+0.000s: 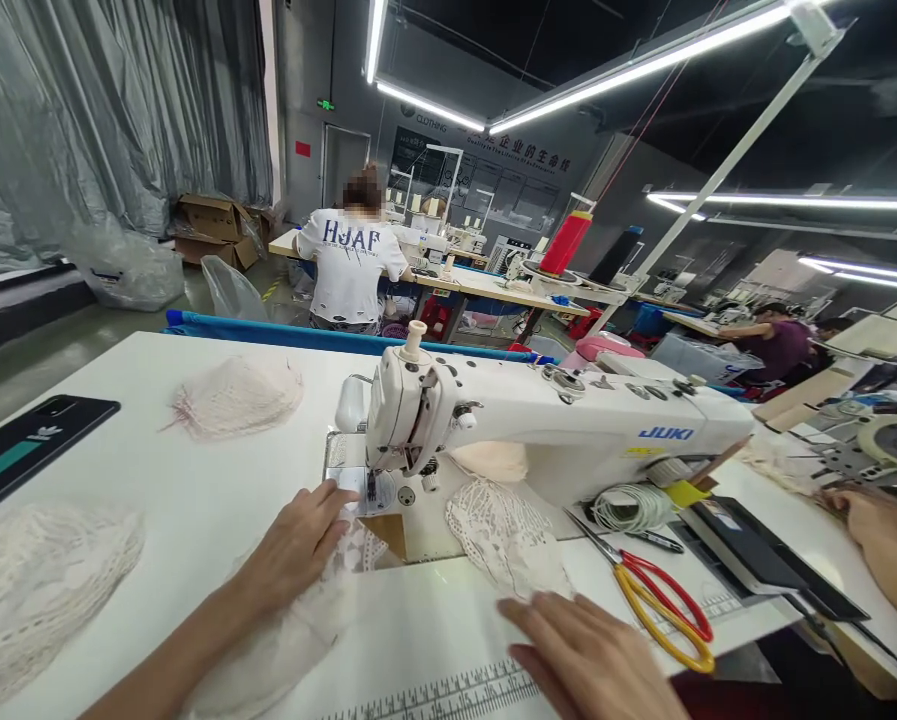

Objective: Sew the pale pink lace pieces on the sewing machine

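My left hand (298, 550) is at the sewing machine's needle area, its fingers together and pressed onto a white lace piece (305, 640). The lace piece's scalloped edge lies just in front of the presser foot (373, 487), and part of it is hidden under my hand and forearm. A white JUKI sewing machine (538, 400) stands across the table. My right hand (583, 650) rests low over the table with fingers stretched out, close to the lower edge of a second lace piece (500, 530). That piece lies beneath the machine arm.
Scissors (662, 605) with red and yellow handles lie right of my right hand, by a cord coil (632, 508) and a black notebook (744, 545). More lace pieces (234, 398) lie at left, near a black case (35, 445). A co-worker's hand (879, 520) is at far right.
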`<action>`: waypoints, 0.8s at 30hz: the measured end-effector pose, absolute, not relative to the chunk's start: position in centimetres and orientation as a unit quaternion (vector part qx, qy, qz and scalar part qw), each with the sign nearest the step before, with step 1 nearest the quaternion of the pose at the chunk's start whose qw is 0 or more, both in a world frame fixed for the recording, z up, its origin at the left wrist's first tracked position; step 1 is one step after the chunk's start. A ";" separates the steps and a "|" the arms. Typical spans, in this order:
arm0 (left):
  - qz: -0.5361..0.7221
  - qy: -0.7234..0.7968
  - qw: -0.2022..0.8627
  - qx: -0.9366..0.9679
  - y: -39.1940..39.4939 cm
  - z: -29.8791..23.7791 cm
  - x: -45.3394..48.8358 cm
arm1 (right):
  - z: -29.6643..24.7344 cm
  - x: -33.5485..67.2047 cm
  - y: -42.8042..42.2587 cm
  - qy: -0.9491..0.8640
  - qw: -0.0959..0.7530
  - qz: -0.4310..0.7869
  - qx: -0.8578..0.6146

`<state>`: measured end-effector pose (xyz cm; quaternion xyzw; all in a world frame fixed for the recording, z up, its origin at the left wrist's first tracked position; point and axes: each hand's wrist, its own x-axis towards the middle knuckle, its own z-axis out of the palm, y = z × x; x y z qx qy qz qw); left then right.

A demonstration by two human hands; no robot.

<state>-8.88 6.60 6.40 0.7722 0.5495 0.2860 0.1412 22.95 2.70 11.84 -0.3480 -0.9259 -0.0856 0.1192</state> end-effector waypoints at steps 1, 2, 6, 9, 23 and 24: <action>0.283 0.552 0.140 0.771 6.6 6.4 -8.9 | 11.5 21.1 3.6 -0.942 0.146 -0.066 -0.295; 0.280 0.556 0.140 0.770 6.6 6.4 -8.9 | 11.2 19.3 4.5 -0.947 0.163 -0.051 -0.271; 0.270 0.565 0.157 0.763 6.6 6.4 -8.7 | 9.8 14.7 7.4 -0.964 0.152 -0.017 -0.220; 0.266 0.568 0.153 0.764 6.7 6.2 -8.6 | 9.0 14.3 8.4 -0.972 0.132 0.005 -0.196; 0.257 0.593 0.155 0.747 6.7 5.6 -8.4 | 8.3 14.9 9.5 -0.976 0.155 0.024 -0.149; 0.259 0.592 0.154 0.748 6.7 5.6 -8.4 | 8.4 14.9 9.5 -0.976 0.156 0.022 -0.148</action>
